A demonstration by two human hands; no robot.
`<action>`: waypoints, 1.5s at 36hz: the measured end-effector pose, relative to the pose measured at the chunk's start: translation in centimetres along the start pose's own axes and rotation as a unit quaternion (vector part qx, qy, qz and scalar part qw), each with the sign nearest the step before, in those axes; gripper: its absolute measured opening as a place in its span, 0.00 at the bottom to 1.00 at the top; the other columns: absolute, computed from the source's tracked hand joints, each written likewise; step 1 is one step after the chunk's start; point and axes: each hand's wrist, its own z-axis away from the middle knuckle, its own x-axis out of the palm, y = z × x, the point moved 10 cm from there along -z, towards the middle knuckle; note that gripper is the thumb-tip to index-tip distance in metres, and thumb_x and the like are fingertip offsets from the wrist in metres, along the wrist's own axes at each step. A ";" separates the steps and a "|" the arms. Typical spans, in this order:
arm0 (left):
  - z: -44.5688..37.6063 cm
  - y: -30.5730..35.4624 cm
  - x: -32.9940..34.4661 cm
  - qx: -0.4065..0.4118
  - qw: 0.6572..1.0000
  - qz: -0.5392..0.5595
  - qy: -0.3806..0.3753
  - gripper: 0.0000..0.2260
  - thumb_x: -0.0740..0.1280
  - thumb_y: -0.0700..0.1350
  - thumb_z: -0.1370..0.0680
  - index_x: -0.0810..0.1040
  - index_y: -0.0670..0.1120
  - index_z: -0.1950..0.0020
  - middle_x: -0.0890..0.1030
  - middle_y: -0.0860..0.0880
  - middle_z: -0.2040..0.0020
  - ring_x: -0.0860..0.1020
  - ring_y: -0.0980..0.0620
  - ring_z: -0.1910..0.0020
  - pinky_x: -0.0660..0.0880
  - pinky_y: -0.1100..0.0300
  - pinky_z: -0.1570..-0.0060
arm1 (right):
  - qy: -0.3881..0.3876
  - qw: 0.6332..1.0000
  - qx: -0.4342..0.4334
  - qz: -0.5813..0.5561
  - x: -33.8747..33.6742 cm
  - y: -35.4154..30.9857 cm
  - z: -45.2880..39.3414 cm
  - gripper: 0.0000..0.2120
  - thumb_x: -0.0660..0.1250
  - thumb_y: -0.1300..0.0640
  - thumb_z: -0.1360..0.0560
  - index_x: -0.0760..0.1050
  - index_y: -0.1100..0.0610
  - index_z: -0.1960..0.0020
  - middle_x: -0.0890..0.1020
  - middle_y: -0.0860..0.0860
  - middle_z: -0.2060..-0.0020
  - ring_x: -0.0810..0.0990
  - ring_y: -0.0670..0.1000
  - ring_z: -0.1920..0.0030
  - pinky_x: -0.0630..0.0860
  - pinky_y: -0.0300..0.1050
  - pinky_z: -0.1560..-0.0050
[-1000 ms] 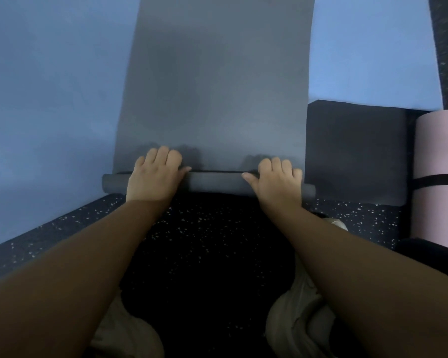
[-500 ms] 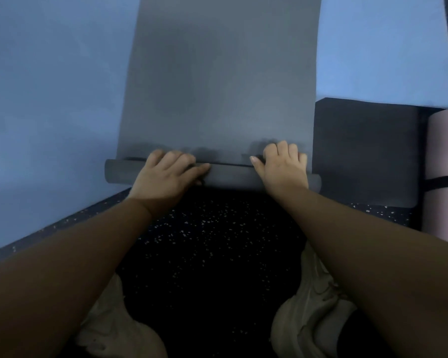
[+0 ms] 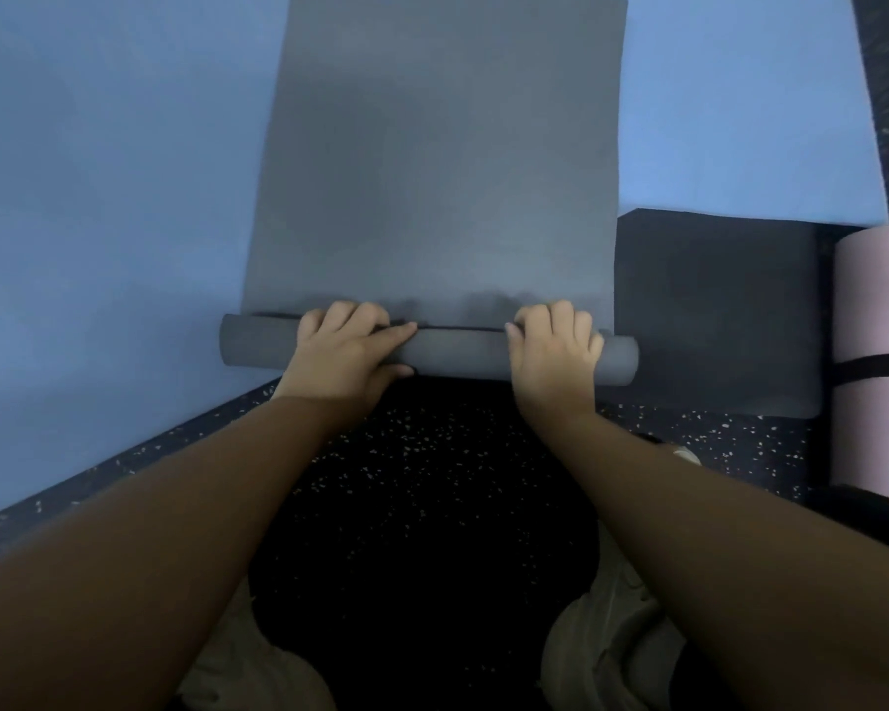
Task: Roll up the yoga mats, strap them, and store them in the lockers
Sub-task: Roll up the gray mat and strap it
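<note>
Grey mat point(image 3: 432, 171): its far end runs past the top edge of the view, and the roll hides the strip beneath it. Left hand point(image 3: 345, 351) and right hand point(image 3: 553, 346): fingertips curl over the roll, out of sight. Pink rolled mat point(image 3: 876, 310) with black strap point(image 3: 873, 366): cut off by the right edge. Dark mat point(image 3: 714, 310): its left side lies behind the grey mat. Shoes point(image 3: 601, 644): partly covered by the forearms and cropped at the bottom edge.

The speckled dark floor point(image 3: 432, 479) bears a blue mat point(image 3: 98, 223), grey mat point(image 3: 432, 171), black mat point(image 3: 714, 310) and rolled pink mat point(image 3: 878, 300).
</note>
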 end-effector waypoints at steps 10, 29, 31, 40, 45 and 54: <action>-2.3 -0.8 0.6 -0.034 0.993 -0.017 -0.112 0.20 0.57 0.58 0.20 0.70 0.57 0.29 0.71 0.53 0.42 0.65 0.52 0.39 0.56 0.56 0.43 | -0.066 0.994 -0.056 -0.067 0.7 -1.7 3.4 0.20 0.56 0.50 0.22 0.75 0.58 0.37 0.78 0.54 0.39 0.70 0.55 0.36 0.54 0.61 0.30; -2.2 1.5 -2.8 0.020 0.987 -0.131 0.096 0.17 0.59 0.54 0.22 0.80 0.46 0.42 0.80 0.45 0.48 0.78 0.42 0.55 0.63 0.50 0.53 | -0.298 0.952 -0.065 -0.022 4.0 -1.7 -0.3 0.42 0.70 0.33 0.32 0.59 0.50 0.27 0.60 0.50 0.28 0.55 0.53 0.28 0.40 0.57 0.27; -1.7 2.1 -2.8 0.015 0.983 -0.135 0.122 0.16 0.60 0.52 0.21 0.79 0.46 0.40 0.79 0.44 0.44 0.76 0.42 0.49 0.64 0.49 0.49 | -0.309 0.949 -0.065 -0.017 4.1 -1.8 -0.6 0.43 0.70 0.33 0.33 0.59 0.51 0.26 0.57 0.50 0.26 0.52 0.54 0.26 0.41 0.57 0.26; -1.3 1.9 -0.3 -0.043 0.980 -0.176 0.083 0.28 0.65 0.54 0.25 0.69 0.44 0.28 0.75 0.44 0.33 0.68 0.43 0.32 0.59 0.42 0.33 | -0.348 0.935 -0.063 -0.022 5.0 -1.7 -1.9 0.51 0.69 0.31 0.33 0.45 0.46 0.21 0.44 0.47 0.21 0.40 0.51 0.22 0.42 0.56 0.25; -3.1 1.0 0.2 -0.073 0.979 -0.189 0.037 0.34 0.64 0.62 0.26 0.67 0.43 0.26 0.71 0.42 0.29 0.67 0.40 0.29 0.56 0.40 0.32 | -0.335 0.940 -0.059 -0.018 4.9 -1.9 -3.2 0.51 0.68 0.30 0.33 0.45 0.46 0.21 0.46 0.48 0.21 0.42 0.52 0.22 0.46 0.56 0.25; -5.1 -0.3 1.2 -0.097 0.976 -0.180 -0.076 0.50 0.67 0.70 0.33 0.50 0.46 0.20 0.52 0.44 0.21 0.49 0.43 0.22 0.47 0.42 0.27 | -0.288 0.954 -0.087 -0.008 4.2 -2.4 -4.8 0.51 0.67 0.27 0.35 0.50 0.47 0.22 0.54 0.48 0.23 0.50 0.50 0.23 0.50 0.52 0.27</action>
